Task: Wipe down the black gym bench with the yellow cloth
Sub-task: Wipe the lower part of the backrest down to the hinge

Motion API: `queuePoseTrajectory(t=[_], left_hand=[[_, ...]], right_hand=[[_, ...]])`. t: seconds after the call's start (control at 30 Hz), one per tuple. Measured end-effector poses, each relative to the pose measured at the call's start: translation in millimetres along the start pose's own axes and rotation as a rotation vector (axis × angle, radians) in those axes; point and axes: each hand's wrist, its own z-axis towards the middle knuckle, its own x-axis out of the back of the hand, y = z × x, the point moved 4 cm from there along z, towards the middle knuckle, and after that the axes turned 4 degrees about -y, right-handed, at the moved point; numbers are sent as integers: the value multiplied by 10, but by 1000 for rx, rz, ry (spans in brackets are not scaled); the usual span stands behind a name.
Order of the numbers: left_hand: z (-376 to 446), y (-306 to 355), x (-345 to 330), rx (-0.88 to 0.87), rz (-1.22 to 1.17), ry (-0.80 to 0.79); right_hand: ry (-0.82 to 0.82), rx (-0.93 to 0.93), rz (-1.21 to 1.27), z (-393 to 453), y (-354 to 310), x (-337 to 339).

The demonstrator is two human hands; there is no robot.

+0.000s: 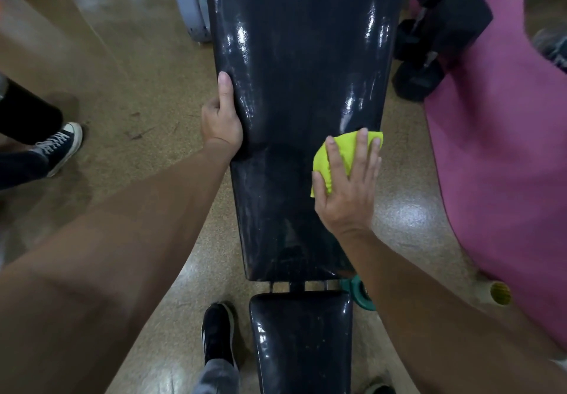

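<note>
While gripping the left edge of the black gym bench (294,87) with left hand (221,123), thumb on top, other fingers probably curled underneath, pressing yellow cloth (336,156) flat under spread fingers (362,151) of right hand (346,191), near the right edge.

cloth (343,160) on bench (294,87), dumbbells (441,44) right.

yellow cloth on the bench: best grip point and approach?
Come from above and pinch the bunched near-left fold of the yellow cloth, which sticks out past the right hand pressing it flat. The far corner sits at the right edge of the black bench, so lift inward. The left hand steadies the opposite edge.
</note>
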Motion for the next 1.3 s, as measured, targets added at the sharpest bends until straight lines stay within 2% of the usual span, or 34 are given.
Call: queuePoseTrajectory(t=[0.17, 0.4, 0.57, 0.67, 0.77, 0.87, 0.97, 1.07, 1.2, 1.3], left_hand=[[17, -5, 4, -6, -45, 10], [34, -18, 19, -8, -32, 2], [26, -24, 7, -6, -25, 13], [26, -23, 11, -3, -47, 20], [24, -21, 6, 2, -42, 25], [28, -15, 8, -2, -40, 25], [11, -10, 1, 9, -32, 13], [7, -8, 8, 20, -25, 15], [21, -8, 15, 25, -14, -7], [19, -20, 21, 29, -19, -14]], right_hand=[[60, -128, 38, 174, -158, 28], [0, -45, 8, -40, 29, -20], [47, -123, 49, 129, -93, 20], [52, -81, 42, 85, -205, -3], [16, -48, 32, -108, -23, -31], [12, -83, 52, -86, 115, -14], [50, -150, 70, 50, -59, -8], [44, -93, 22, -31, -246, -86], [10, 26, -22, -191, -42, -110], [37, -76, 17, -66, 40, -57]])
